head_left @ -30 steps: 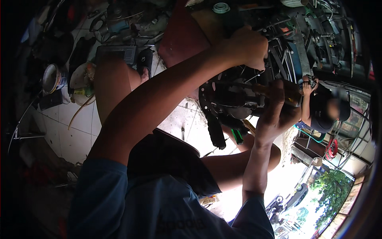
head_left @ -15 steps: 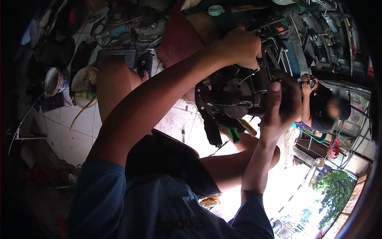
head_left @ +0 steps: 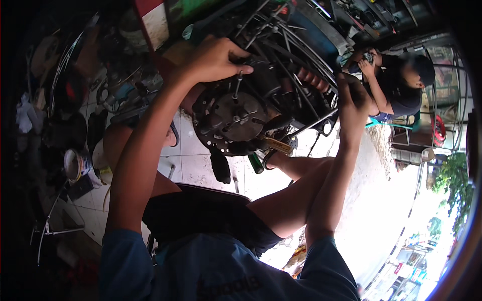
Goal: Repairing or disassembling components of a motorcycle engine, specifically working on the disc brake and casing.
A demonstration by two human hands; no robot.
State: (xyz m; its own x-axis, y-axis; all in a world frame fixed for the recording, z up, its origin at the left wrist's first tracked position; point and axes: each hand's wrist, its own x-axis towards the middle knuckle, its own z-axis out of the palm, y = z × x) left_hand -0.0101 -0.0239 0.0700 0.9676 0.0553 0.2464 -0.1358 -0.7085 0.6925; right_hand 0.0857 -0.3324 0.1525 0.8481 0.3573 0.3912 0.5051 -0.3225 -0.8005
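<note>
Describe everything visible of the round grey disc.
The round grey disc looks metallic, dull and stained, its broad face toward the camera. A raised hub sits at its middle; a slim rod stands near its upper edge, pointing toward the left hand. A darker perforated ring shows past its left side. Neither hand appears to touch it.

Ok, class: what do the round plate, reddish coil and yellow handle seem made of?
Round plate: probably metal, dull grey, with a faint sheen. Reddish coil: likely painted or rusted steel; its spaced turns catch light. Yellow handle: perhaps plastic, smooth-looking, with bright highlights.
</note>
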